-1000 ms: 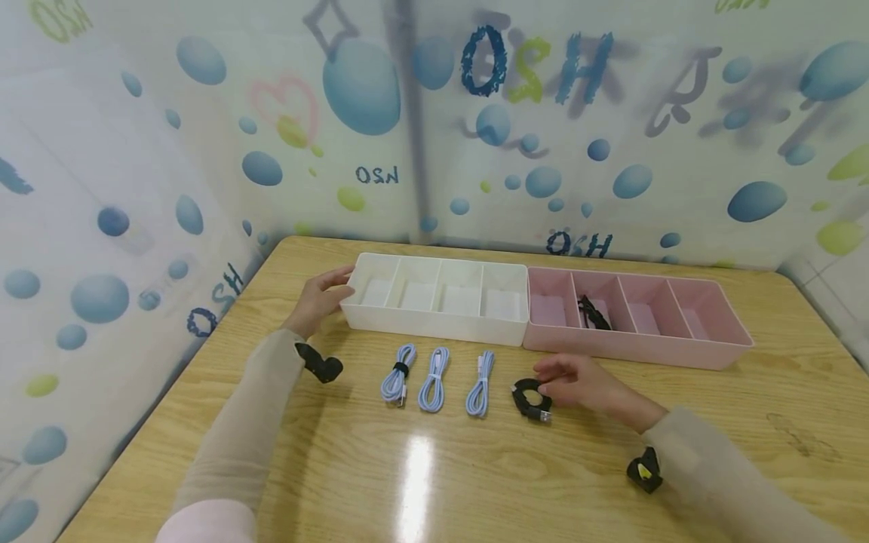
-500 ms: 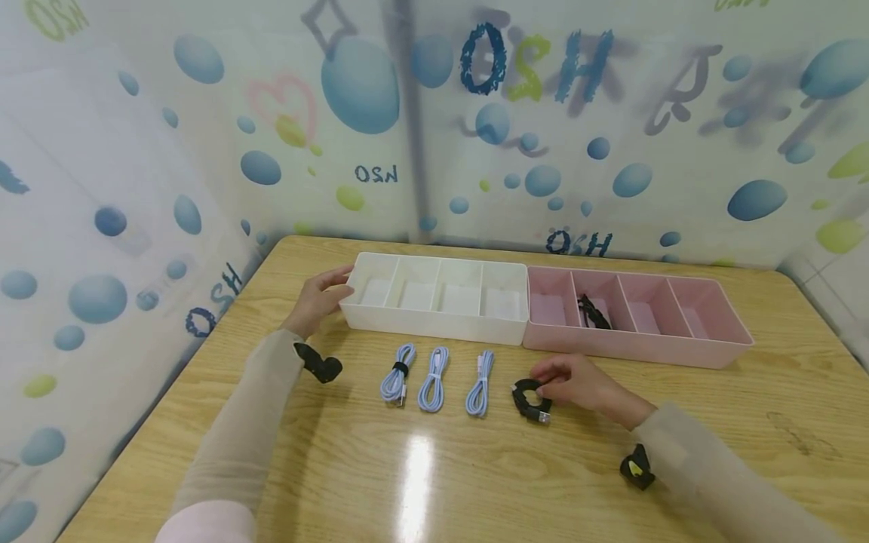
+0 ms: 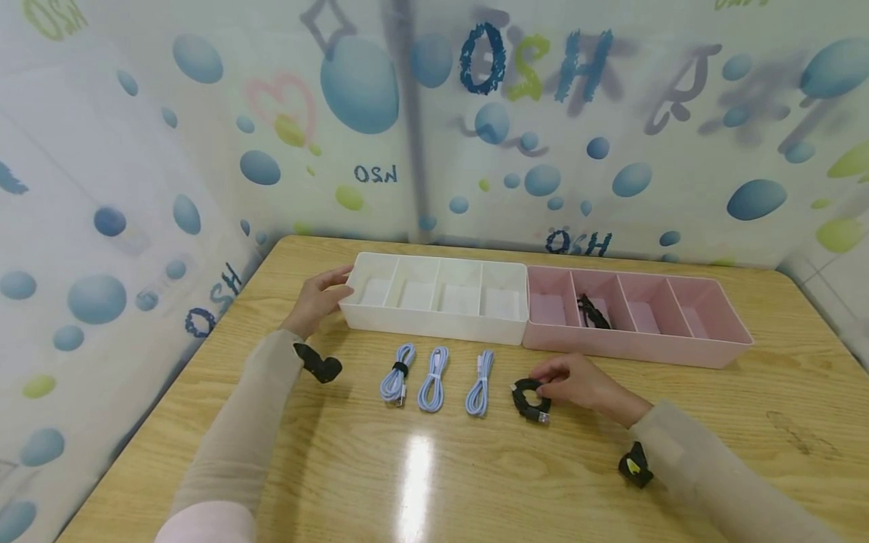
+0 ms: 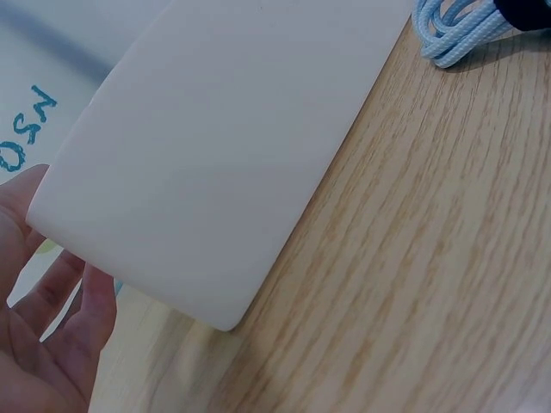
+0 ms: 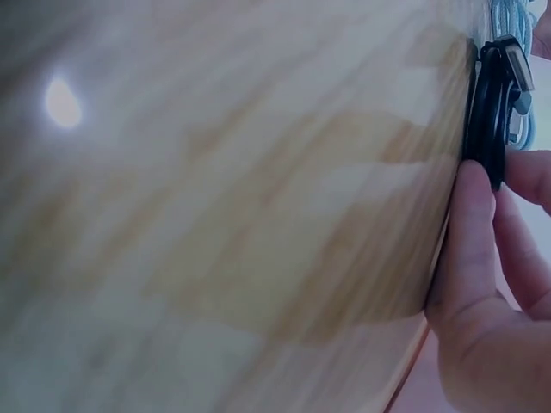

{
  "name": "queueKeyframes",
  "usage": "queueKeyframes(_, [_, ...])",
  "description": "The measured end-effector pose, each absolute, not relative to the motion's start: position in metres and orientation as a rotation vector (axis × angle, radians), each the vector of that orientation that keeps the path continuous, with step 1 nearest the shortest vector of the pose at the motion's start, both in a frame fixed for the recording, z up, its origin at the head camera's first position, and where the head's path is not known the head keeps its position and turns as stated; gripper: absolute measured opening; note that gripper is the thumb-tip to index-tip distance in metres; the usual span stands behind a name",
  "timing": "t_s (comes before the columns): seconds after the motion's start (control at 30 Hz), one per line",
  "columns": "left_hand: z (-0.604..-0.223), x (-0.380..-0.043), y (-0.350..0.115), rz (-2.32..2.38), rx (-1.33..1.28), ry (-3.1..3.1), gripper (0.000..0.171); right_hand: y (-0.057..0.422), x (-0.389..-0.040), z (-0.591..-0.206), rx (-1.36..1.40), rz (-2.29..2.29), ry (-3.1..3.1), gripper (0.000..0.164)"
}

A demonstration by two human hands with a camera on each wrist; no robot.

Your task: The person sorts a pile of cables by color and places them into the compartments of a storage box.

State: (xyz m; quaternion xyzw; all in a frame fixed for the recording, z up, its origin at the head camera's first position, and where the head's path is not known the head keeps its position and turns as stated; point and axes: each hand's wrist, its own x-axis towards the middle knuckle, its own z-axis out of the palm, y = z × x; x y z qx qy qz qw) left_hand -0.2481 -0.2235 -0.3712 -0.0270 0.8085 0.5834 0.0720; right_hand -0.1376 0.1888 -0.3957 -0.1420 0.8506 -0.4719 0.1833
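Observation:
In the head view, my left hand [image 3: 317, 302] holds the left end of a white divided storage box [image 3: 434, 323]. The left wrist view has the thumb at the rim and the other fingers against the end wall. My right hand [image 3: 589, 386] pinches the right side of a coiled black USB cable [image 3: 524, 401] lying on the table. From the right wrist, thumb and fingertips meet the edge of the black coil [image 5: 489, 120]. To its left lie light blue bundled cables: one [image 3: 479, 388], another [image 3: 433, 385], and one with a black strap [image 3: 397, 383].
A pink divided box [image 3: 631, 351] adjoins the white one on the right. A black cable [image 3: 594, 312] lies in its second compartment from the left. The wooden table [image 3: 516, 483] ends at a patterned curtain [image 3: 462, 181] behind the boxes.
My right hand has shifted slightly left, its fingertips closing in on the black USB cable. The left hand, the boxes and the blue cables have stayed in place.

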Motion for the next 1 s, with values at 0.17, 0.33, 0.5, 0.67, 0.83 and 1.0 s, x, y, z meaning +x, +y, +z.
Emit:
queueKeyframes(0.17, [-0.3717, -0.248, -0.2235, 1.763, -0.093, 2.415, 0.049, 0.1883, -0.138, -0.3962, -0.375, -1.319, 2.418, 0.022])
queueKeyframes(0.33, [-0.3724, -0.248, -0.2234, 1.772, -0.092, 2.414, 0.049, 0.1879, -0.138, -0.3966, -0.302, -1.33, 2.393, 0.019])
queueKeyframes(0.5, [-0.3727, -0.2482, -0.224, 1.759, -0.09, 2.42, 0.049, 0.1877, -0.1385, -0.3954, -0.29, -1.361, 2.354, 0.018])
queueKeyframes(0.67, [-0.3722, -0.2483, -0.2234, 1.749, -0.098, 2.431, 0.049, 0.1869, -0.1372, -0.3907, -0.318, -1.379, 2.338, 0.019])
queueKeyframes(0.83, [-0.3734, -0.2498, -0.2241, 1.749, -0.094, 2.435, 0.049, 0.1874, -0.1355, -0.3876, -0.328, -1.371, 2.34, 0.018])
queueKeyframes(1.0, [-0.375, -0.2509, -0.225, 1.751, -0.088, 2.437, 0.049, 0.1892, -0.1352, -0.3878, -0.342, -1.381, 2.337, 0.018])
